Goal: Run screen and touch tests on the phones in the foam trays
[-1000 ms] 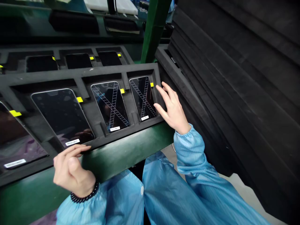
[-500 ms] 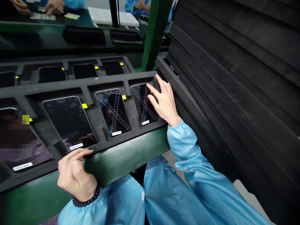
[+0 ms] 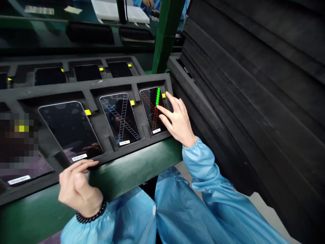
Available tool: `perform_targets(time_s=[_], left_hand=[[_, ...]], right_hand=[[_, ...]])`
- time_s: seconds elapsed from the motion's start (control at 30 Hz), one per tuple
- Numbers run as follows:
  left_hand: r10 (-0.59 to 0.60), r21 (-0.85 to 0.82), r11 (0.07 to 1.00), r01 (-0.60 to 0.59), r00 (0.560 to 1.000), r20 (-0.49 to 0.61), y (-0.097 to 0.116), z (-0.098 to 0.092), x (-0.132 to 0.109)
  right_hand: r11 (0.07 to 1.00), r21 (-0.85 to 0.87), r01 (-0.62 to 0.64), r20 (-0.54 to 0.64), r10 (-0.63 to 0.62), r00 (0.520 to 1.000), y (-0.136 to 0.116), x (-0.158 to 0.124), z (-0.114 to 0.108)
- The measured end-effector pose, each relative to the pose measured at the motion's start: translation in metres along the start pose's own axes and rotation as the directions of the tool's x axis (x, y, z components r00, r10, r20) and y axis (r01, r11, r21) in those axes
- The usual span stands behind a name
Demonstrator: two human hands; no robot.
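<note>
With fingers spread, my right hand [image 3: 179,118] has its index fingertip on the screen of the rightmost phone [image 3: 149,101]. That screen carries a crossed ladder pattern: a green filled strip runs from the top right corner down to my finger, and the other lines are red. Left of it lies a second phone [image 3: 115,118] with the same pattern in white lines. A third, dark-screened phone [image 3: 68,127] lies further left. My left hand [image 3: 80,184], loosely bent and holding nothing, rests at the front rim of the black tray [image 3: 111,156] below that dark phone.
Behind stands another black tray [image 3: 69,77] of phones with yellow tabs. A tall stack of black foam trays [image 3: 243,84] leans at the right, next to a green post [image 3: 166,37]. A co-worker's hand [image 3: 148,3] shows beyond a white board [image 3: 119,13].
My right index finger has slid down the phone's screen from its upper right corner. Behind it a green strip has appeared, and the white lines turned red. My left hand stays at the rim.
</note>
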State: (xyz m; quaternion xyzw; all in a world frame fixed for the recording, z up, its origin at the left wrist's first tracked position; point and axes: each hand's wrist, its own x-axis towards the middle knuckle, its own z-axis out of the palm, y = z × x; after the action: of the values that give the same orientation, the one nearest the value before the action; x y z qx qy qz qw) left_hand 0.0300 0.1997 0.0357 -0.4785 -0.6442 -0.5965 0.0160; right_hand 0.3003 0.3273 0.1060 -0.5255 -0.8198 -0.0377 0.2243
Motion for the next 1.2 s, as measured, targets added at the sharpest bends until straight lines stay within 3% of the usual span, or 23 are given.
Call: perform_targets(time_s=[0.37,0.57,0.7,0.83,1.03,1.2], left_hand=[[-0.023,0.017,1.000,0.023,1.000,0.009,0.000,0.000,-0.001],[-0.030,0.013,0.999,0.030,0.999,0.017,0.002,0.000,-0.001],[-0.022,0.002,1.000,0.022,1.000,0.010,0.000,0.000,-0.001],[-0.010,-0.001,1.000,0.010,1.000,0.022,0.000,-0.001,0.000],[-0.025,0.013,1.000,0.025,0.999,0.032,0.001,-0.002,0.001],[-0.026,0.017,1.000,0.026,0.999,0.023,0.000,-0.002,0.000]], right_hand=[[0.997,0.050,0.062,0.079,-0.066,0.995,-0.022,-0.041,0.001],[0.983,0.149,0.105,0.099,-0.121,0.988,-0.030,-0.048,0.000],[0.972,0.218,0.086,0.017,-0.092,0.996,-0.025,-0.033,0.000],[0.987,0.159,-0.013,-0.081,0.026,0.996,-0.020,-0.002,0.002],[1.000,0.020,0.021,-0.049,-0.020,0.999,-0.025,0.040,0.013],[0.999,-0.037,0.034,-0.026,-0.035,0.999,-0.027,0.051,0.018]])
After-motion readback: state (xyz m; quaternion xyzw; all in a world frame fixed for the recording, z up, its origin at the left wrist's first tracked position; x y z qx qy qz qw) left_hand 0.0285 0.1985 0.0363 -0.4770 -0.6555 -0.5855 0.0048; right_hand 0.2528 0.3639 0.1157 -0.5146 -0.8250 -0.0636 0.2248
